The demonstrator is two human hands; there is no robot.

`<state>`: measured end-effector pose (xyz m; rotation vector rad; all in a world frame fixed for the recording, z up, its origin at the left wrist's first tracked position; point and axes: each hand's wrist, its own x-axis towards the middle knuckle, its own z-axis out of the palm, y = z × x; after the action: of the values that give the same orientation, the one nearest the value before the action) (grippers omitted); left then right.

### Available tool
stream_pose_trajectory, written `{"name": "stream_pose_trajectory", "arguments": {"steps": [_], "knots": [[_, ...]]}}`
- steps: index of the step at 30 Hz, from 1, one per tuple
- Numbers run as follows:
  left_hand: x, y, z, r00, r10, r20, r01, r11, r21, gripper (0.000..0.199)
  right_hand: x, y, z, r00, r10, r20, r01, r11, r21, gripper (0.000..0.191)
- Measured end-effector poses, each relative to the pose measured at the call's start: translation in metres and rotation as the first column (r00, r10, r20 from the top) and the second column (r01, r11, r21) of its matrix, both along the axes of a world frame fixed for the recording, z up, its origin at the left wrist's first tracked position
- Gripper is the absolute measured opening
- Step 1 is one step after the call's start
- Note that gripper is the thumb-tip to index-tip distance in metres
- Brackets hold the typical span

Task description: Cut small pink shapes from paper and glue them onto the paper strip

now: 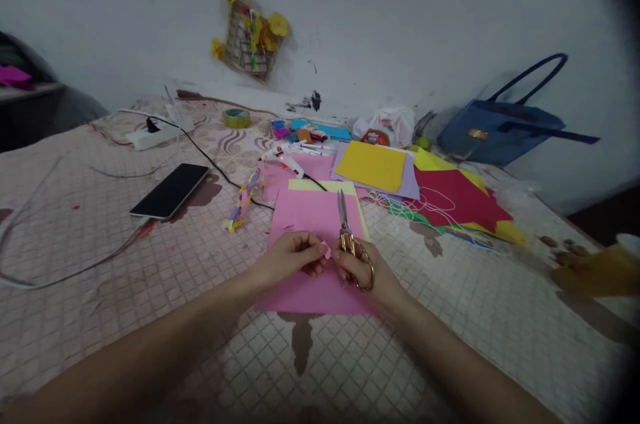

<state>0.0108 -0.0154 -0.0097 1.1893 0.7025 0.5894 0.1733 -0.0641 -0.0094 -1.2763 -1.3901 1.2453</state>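
Between its fingertips my left hand [300, 254] pinches a small pink paper piece [326, 250]. My right hand [367, 271] is closed around the gold handles of a pair of scissors [343, 214], whose blades point away from me and look nearly closed. Both hands are close together above a large pink sheet [310, 294], which lies over a pale yellow sheet [364, 211]. The fingers of my right hand are beside the small pink piece; whether they touch it I cannot tell.
Left of the sheets are a twisted paper strip [243, 203] and a tablet [171, 191] with a cable. A glue gun [285, 159] lies behind. Coloured sheets [373, 165], white string [400, 206] and a blue bag [500, 131] are at the right.
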Motion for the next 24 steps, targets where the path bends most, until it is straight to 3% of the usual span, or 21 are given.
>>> {"name": "stream_pose_trajectory", "arguments": {"steps": [14,24], "knots": [[-0.0014,0.0018,-0.0028,0.999,-0.012,0.032,0.011,1.000,0.019,0.024,-0.0016,0.0000,0.0077,0.999,-0.011,0.051,0.009,1.000,0.030,0.024],[-0.0003,-0.0003,-0.0028,0.999,-0.037,0.019,0.036,0.996,0.076,0.022,-0.0032,-0.0015,0.0070,0.992,-0.098,0.074,0.096,0.995,0.033,0.024]]}}
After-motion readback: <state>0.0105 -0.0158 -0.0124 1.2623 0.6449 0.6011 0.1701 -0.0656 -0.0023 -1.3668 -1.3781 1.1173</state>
